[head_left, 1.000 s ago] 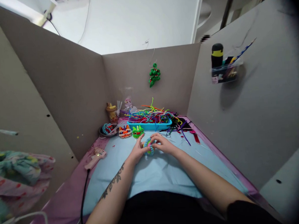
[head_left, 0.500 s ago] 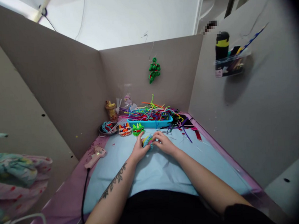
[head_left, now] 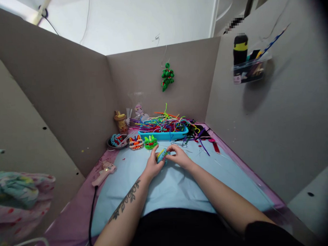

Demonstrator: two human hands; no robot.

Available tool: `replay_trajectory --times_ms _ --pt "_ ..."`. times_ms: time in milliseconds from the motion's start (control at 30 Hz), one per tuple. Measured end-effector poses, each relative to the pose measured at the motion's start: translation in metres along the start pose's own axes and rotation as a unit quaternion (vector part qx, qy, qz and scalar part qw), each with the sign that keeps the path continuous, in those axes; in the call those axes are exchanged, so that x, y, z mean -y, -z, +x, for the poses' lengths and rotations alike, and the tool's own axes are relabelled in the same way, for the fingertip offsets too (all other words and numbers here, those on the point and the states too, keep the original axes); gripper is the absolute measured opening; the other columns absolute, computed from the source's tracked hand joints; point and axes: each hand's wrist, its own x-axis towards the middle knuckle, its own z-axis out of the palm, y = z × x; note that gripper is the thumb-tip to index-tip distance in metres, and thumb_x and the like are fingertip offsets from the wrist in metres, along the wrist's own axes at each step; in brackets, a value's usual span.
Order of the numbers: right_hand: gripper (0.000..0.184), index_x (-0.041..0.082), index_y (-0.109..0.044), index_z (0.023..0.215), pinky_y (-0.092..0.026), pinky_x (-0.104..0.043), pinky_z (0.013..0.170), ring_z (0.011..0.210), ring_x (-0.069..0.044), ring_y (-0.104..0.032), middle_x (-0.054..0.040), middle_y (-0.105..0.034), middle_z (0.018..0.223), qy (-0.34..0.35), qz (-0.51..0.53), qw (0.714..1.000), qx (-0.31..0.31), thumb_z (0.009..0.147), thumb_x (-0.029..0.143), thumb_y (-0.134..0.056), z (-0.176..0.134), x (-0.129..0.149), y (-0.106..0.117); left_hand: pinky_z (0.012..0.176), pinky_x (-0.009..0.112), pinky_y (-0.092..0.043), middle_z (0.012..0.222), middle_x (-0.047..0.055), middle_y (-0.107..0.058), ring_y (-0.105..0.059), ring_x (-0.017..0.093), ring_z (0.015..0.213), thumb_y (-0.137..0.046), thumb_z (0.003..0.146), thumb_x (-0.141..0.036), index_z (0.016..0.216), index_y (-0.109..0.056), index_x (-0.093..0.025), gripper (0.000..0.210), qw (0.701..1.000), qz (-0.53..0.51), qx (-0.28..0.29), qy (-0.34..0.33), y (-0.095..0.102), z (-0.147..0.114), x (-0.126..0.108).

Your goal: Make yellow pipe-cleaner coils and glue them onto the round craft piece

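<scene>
A small blue and yellow pipe-cleaner piece [head_left: 161,155] is held above the light blue cloth, between both hands. My left hand [head_left: 154,163] is closed round its left side, thumb along the lower edge. At its right edge, my right hand [head_left: 178,156] pinches with thumb and forefinger; the fingertips partly cover the spot they grip. Just beyond the hands sit a green pipe-cleaner animal head [head_left: 150,142] and, left of it, an orange and white one [head_left: 136,142].
A blue tray [head_left: 164,134] heaped with pipe cleaners stands at the back. Left of it is a dark bowl [head_left: 109,143] with blue and red pieces. A pink glue gun [head_left: 104,172] with a black cord lies at the left. Scissors [head_left: 179,144] and a red strip [head_left: 216,147] lie farther right.
The blue and yellow piece has turned slightly in my hands, showing more of its ribbed blue side. The right fingers have shifted a little along its edge. The whole view has moved slightly.
</scene>
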Motion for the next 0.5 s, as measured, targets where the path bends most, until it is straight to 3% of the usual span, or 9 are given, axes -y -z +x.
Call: replay_trajectory --times_ms 200,400,500 --pt "0.035 0.02 -0.051 0.093 -0.046 -0.03 0.074 0.082 -0.016 -0.055 -0.0016 -0.057 0.094 -0.056 0.083 0.995 0.016 0.063 0.026 -0.068 -0.0012 -0.0104 -0.004 0.072 0.028 -0.044 0.088 0.003 -0.064 -0.058 0.016 0.078 -0.063 0.076 -0.023 0.141 -0.024 -0.015 0.076 1.0 -0.019 0.001 0.005 -0.0016 0.0019 0.0079" --pt "0.038 0.019 -0.053 0.093 -0.041 -0.031 0.081 0.09 -0.018 -0.053 -0.0019 -0.057 0.095 -0.06 0.114 0.992 0.008 0.06 0.029 -0.071 -0.0011 -0.0071 -0.0051 0.07 0.027 -0.044 0.087 0.003 -0.063 -0.059 0.016 0.077 -0.063 0.078 -0.027 0.141 -0.022 -0.015 0.076 0.999 -0.036 -0.001 0.008 -0.0015 0.0024 0.0093" --pt "0.041 0.02 -0.051 0.093 -0.042 -0.029 0.074 0.08 -0.016 -0.053 0.0009 -0.057 0.085 -0.072 0.124 0.99 0.009 0.058 0.028 -0.072 -0.0011 -0.0074 -0.0052 0.067 0.026 -0.043 0.083 0.001 -0.062 -0.057 0.014 0.072 -0.063 0.077 -0.025 0.14 -0.024 -0.015 0.074 1.0 -0.031 0.004 0.006 -0.0014 0.0013 0.0066"
